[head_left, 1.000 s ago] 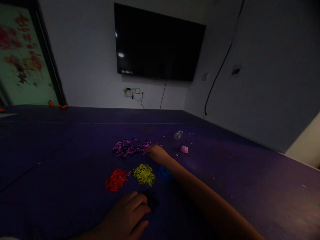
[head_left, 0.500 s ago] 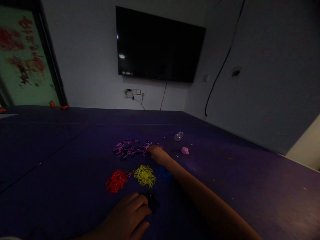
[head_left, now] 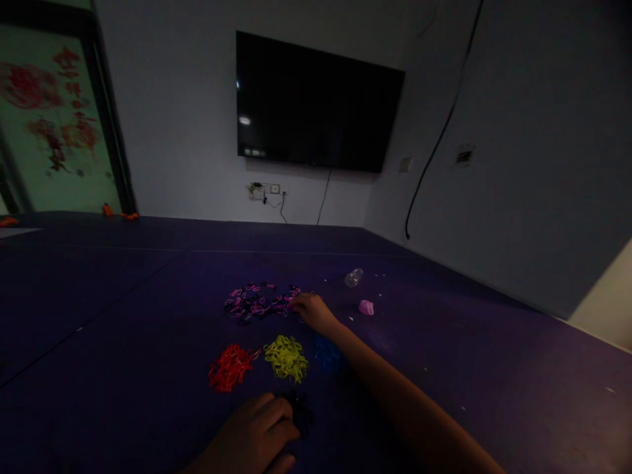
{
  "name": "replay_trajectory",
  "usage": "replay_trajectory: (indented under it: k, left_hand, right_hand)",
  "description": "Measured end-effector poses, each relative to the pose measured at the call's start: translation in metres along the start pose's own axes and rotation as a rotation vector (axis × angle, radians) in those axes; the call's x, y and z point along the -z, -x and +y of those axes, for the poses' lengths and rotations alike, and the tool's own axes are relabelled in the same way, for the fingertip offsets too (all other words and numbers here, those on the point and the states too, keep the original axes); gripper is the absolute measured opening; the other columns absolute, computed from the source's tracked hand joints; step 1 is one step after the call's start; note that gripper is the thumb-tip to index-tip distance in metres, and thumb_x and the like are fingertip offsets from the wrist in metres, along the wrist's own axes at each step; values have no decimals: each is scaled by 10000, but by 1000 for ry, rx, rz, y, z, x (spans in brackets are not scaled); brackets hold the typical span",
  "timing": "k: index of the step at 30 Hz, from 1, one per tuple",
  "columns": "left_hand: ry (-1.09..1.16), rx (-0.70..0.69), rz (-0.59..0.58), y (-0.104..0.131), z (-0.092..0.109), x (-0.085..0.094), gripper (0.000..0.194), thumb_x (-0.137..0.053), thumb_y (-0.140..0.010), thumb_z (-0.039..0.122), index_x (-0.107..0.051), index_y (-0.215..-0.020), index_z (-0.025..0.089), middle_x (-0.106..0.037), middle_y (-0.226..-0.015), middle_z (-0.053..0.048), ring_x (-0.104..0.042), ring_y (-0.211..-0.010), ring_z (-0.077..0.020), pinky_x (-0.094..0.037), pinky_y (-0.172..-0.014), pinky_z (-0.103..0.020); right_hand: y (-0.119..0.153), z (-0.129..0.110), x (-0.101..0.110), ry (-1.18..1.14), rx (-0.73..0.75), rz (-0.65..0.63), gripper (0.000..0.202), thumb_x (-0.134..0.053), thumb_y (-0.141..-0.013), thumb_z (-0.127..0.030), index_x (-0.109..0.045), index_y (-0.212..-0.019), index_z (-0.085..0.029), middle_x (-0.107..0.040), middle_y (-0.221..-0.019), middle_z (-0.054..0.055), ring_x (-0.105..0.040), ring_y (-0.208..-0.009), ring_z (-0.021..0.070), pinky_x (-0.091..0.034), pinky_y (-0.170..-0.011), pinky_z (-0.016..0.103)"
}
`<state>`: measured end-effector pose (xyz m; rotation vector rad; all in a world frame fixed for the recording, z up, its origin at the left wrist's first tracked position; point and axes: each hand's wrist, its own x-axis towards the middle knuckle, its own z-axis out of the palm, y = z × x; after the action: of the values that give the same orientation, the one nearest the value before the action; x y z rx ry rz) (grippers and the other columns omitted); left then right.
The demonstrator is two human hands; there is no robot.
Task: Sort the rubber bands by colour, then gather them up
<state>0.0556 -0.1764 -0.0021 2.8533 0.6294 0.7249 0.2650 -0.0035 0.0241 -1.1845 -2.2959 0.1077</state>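
Observation:
Small rubber bands lie in loose piles by colour. My right hand (head_left: 312, 311) reaches to the right end of a scattered pink-and-black pile of bands (head_left: 257, 304). Its fingers are pinched downward among the bands, and what is between the tips is hidden. My left hand (head_left: 261, 428) lies low, fingers loosely bent and thumb apart, beside a pile of black bands (head_left: 300, 409) that it touches or partly covers. Ahead of it sit a red pile (head_left: 230, 367) and a yellow pile (head_left: 286, 359). A blue pile (head_left: 326, 352) is partly behind my right forearm.
The dark purple surface (head_left: 148, 296) reaches to the walls. A clear plastic piece (head_left: 353, 277) and a pink piece (head_left: 366, 307) lie right of my right hand. White specks are scattered about. A television (head_left: 318, 102) hangs on the wall; orange objects (head_left: 129, 216) lie far left.
The view has tipped slightly upward, so everything sits lower in the picture. My right hand has shifted slightly at the pink-and-black bands. My left hand stays by the black pile.

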Motion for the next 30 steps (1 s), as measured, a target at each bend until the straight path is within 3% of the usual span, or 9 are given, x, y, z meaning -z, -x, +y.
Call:
replay_trajectory:
  k: [5,12,19,26,30]
  left_hand:
    - [-33,-4,6,6,-13,-18,215,-576,-808,291,-574,-1014,232,-584,-988,-29,-525,-835,-191,-439,-688,-273]
    - [-57,-45,38,4,-13,-17,203,-545,-847,345,-572,-997,211,-576,-963,-35,-506,-813,-184,-416,-643,-257]
    - [-89,-75,89,4,-17,-26,355,-373,-920,483,-580,-971,200,-580,-918,-37,-506,-776,-168,-413,-662,-256]
    - [-86,-63,57,-1,-3,-4,402,-308,-938,486,-585,-973,197,-588,-922,-45,-516,-784,-167,-428,-688,-253]
    - [-76,-25,38,0,-3,-4,296,-414,-916,441,-582,-981,206,-593,-946,-39,-524,-803,-170,-435,-689,-247]
  right_hand:
    - [3,-1,1,-32,23,-9,263,-519,-736,-25,-690,-856,-184,-689,-856,40,-624,-828,153,-458,-756,247]
    - [5,1,4,29,76,-97,353,-466,-705,8,-684,-917,-172,-683,-946,59,-610,-921,161,-447,-830,257]
    - [5,-4,7,210,108,-224,409,-470,-701,8,-633,-1035,-162,-647,-1059,89,-562,-1022,186,-405,-898,287]
    - [3,-5,4,226,150,-226,384,-449,-707,26,-602,-1023,-128,-622,-1039,118,-544,-1007,195,-396,-895,305]
    - [2,1,2,165,137,-143,385,-450,-689,50,-600,-994,-132,-628,-1008,110,-548,-995,196,-408,-879,313]
